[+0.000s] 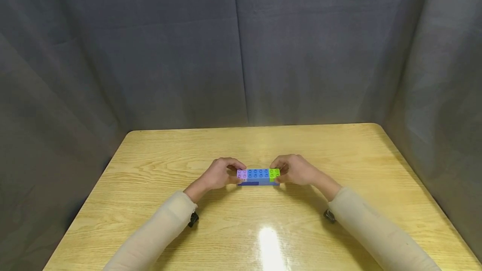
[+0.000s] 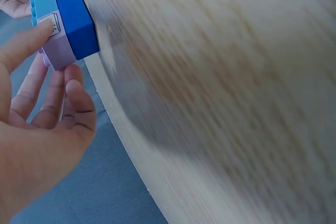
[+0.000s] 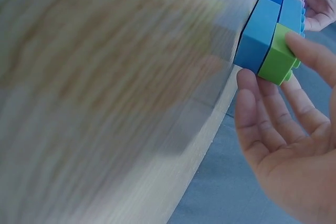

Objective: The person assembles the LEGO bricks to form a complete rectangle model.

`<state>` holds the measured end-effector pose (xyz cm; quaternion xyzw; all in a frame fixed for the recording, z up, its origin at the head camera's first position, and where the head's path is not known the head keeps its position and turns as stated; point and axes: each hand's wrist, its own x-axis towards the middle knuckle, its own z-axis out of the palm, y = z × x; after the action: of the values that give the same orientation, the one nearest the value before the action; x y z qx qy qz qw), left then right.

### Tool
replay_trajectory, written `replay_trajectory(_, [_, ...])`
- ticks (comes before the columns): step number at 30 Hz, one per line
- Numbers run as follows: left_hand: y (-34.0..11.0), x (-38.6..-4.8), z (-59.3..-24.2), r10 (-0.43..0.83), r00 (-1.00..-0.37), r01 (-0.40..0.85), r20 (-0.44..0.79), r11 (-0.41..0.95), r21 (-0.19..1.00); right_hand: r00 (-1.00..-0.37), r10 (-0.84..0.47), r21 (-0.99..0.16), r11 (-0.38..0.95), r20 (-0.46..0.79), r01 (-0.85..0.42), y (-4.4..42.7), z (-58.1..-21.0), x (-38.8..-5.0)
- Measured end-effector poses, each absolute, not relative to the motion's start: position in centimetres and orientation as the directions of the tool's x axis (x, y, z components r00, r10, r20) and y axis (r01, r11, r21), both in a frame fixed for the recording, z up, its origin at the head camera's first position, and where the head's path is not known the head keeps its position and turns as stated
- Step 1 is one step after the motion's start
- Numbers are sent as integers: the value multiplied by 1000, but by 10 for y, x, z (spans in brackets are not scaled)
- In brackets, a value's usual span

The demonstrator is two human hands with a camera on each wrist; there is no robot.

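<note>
A two-layer row of toy building bricks sits on the table in the middle of the head view. Its top layer runs from a pink brick [image 1: 242, 173] with a small printed label, through a light blue brick [image 1: 258, 174], to a lime green brick [image 1: 274, 173]. Below lie a dark blue brick [image 2: 77, 22] at the left and a lighter blue brick [image 3: 258, 34] at the right. My left hand [image 1: 220, 173] pinches the pink brick, thumb on its near, labelled face. At the opposite end, my right hand [image 1: 296, 170] pinches the green brick between thumb and fingers.
The wooden table [image 1: 180, 147] has rounded far corners. Dark grey curtains [image 1: 169, 62] hang behind it and along both sides. A small black device [image 1: 193, 219] shows under the left sleeve, and another black device [image 1: 329, 216] under the right.
</note>
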<state>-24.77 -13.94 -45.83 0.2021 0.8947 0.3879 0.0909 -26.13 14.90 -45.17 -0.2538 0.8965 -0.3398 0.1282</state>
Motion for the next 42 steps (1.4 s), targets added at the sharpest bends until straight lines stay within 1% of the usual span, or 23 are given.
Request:
replay_trajectory(5, [-141,-250,-458,427,-904,291,-5,625,724,-834,-552,-670,629,-29,-393,150,-451,-262])
replay_trajectory(10, [-142,-253,-458,423,-906,288,0,615,734,-835,-550,-682,616,-16,-393,151,-451,-262])
replay_trajectory(15, [-142,-254,-458,409,-912,268,-10,615,742,-837,-546,-688,617,-25,-381,152,-452,-263])
replay_trajectory(24, [-141,-258,-457,381,-924,230,-33,623,747,-856,-510,-696,645,-83,-317,152,-451,-264])
replay_trajectory(34, [-140,-259,-458,363,-927,168,-90,619,767,-862,-503,-715,623,-56,-317,151,-454,-268])
replay_trajectory(42, [-140,-260,-458,359,-928,148,-100,600,786,-865,-498,-712,630,-62,-311,153,-453,-271])
